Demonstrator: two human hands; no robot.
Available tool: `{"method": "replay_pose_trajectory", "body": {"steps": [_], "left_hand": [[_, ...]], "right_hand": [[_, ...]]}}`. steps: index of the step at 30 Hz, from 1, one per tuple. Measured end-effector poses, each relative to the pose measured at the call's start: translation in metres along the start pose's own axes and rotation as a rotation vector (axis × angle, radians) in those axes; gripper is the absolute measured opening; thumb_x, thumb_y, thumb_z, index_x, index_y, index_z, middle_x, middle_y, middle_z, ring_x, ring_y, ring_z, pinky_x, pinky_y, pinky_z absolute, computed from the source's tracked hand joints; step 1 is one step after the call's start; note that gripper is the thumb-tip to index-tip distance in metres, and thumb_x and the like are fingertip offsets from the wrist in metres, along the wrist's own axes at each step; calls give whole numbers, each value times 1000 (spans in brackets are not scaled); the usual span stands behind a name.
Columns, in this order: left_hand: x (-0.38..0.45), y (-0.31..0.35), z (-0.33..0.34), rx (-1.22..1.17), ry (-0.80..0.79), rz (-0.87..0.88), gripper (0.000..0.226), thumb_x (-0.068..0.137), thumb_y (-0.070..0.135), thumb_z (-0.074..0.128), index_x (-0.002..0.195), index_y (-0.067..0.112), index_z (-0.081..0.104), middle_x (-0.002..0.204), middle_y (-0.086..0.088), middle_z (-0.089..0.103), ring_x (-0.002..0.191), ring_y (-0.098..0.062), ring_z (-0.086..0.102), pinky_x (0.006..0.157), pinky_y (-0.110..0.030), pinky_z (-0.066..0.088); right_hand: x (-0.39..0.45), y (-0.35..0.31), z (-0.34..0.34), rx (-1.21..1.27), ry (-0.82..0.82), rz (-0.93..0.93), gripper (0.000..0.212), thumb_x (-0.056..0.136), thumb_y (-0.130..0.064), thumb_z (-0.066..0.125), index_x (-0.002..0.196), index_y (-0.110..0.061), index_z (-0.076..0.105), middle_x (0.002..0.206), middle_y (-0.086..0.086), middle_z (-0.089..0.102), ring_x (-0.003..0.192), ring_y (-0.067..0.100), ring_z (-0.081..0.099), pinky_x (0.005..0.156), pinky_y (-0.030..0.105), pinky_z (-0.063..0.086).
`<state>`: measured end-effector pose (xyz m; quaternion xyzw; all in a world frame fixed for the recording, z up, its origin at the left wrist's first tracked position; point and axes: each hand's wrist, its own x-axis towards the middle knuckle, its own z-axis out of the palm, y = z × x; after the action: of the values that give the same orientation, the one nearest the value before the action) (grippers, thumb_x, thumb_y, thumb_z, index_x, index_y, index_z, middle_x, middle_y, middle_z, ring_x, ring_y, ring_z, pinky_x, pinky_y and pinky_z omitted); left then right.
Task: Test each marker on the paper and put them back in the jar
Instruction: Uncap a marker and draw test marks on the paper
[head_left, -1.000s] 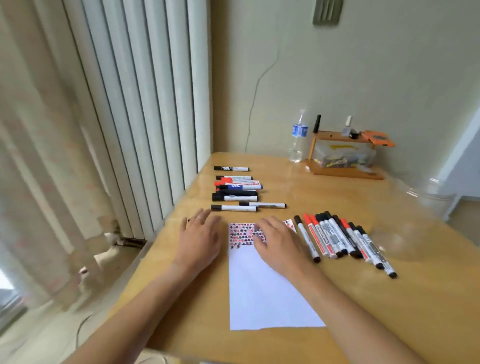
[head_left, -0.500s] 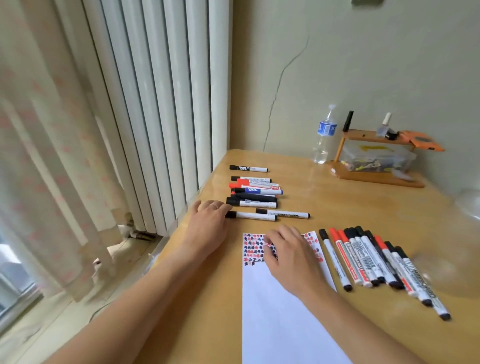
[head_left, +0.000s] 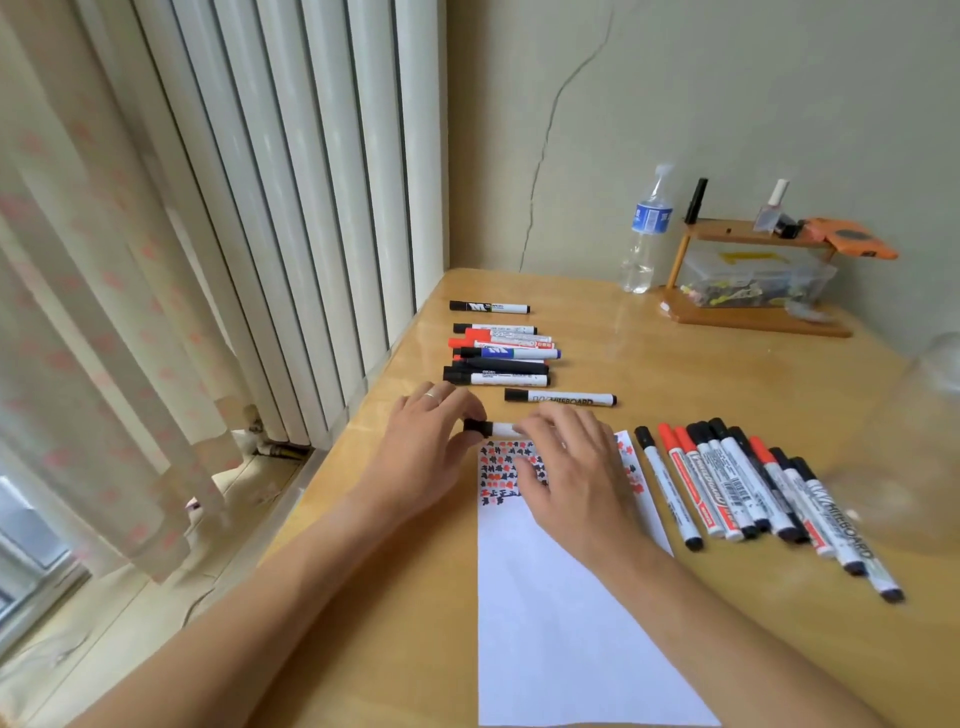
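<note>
Both hands' fingers (head_left: 470, 436) pinch one marker (head_left: 493, 429) at the paper (head_left: 561, 623)'s far edge.

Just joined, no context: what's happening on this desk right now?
A person is testing markers on a paper. Both hands hold one black-capped marker at the sheet's top edge: the left hand grips the cap end, the right hand the barrel. The cap is on. The paper's top carries red and black test marks. More markers lie in a stack behind and a row to the right. A glass jar stands at the far right.
</note>
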<state>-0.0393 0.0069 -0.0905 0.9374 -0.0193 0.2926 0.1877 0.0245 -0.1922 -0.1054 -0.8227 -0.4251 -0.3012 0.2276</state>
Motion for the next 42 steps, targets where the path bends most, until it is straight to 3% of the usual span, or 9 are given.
{"method": "replay_pose_trajectory", "body": {"steps": [3,8,11,14,20,26,33,37,42], "left_hand": [[-9,9,4,-96,-23,56,17,93,12,67,104,23,60,102,14,57,99,-12,51,84,-35,45],[-14,13,11,-9,-81,127,10,103,20,50,111,19,55,105,8,62,99,-18,54,81,-39,42],[-14,9,15,13,-142,123,27,109,35,35,116,23,58,101,9,59,94,-15,49,79,-36,39],[-13,6,16,-120,-232,107,41,110,42,28,105,22,63,91,9,54,88,-13,44,80,-36,40],[-14,5,18,-135,-157,110,39,108,41,29,90,19,56,85,12,48,81,-13,42,73,-41,42],[-16,7,19,-32,-115,145,37,109,38,28,89,20,52,84,10,47,80,-13,40,69,-34,32],[-13,4,13,1,-69,85,38,109,40,28,94,19,57,89,6,55,84,-15,44,72,-37,36],[-3,-4,11,142,-43,-29,24,105,39,44,107,22,62,102,5,58,94,-14,45,80,-35,40],[17,-9,15,249,-111,-95,20,101,37,56,117,27,64,124,3,59,115,-18,48,97,-34,33]], "right_hand": [[-1,-1,2,46,-15,-25,16,93,-19,70,106,-15,64,102,0,62,95,21,60,80,35,52],[-4,-2,1,18,-32,-18,8,98,-24,65,100,-17,62,89,-3,59,79,18,61,63,31,53],[-5,-4,1,4,-50,-14,16,103,-31,52,104,-19,62,91,-4,59,79,18,61,58,30,52],[-4,-5,1,-2,-37,-17,26,102,-38,50,101,-19,67,85,-4,58,74,17,59,56,30,45],[-5,-5,4,-41,-33,-50,31,102,-42,49,95,-21,70,78,-4,56,69,18,61,52,30,43],[-5,-7,0,-12,-100,-2,35,102,-50,42,100,-27,67,76,-3,60,62,25,62,45,31,40],[-5,-3,-5,-7,-184,109,38,102,-58,34,109,-33,61,82,-5,69,74,27,65,54,34,45],[-5,-6,-2,-63,-203,176,34,104,-50,42,104,-22,61,82,-4,63,68,22,57,55,31,34],[-4,-8,-4,-91,-207,222,24,104,-41,50,103,-20,62,79,-9,45,63,15,38,56,29,28]]}}
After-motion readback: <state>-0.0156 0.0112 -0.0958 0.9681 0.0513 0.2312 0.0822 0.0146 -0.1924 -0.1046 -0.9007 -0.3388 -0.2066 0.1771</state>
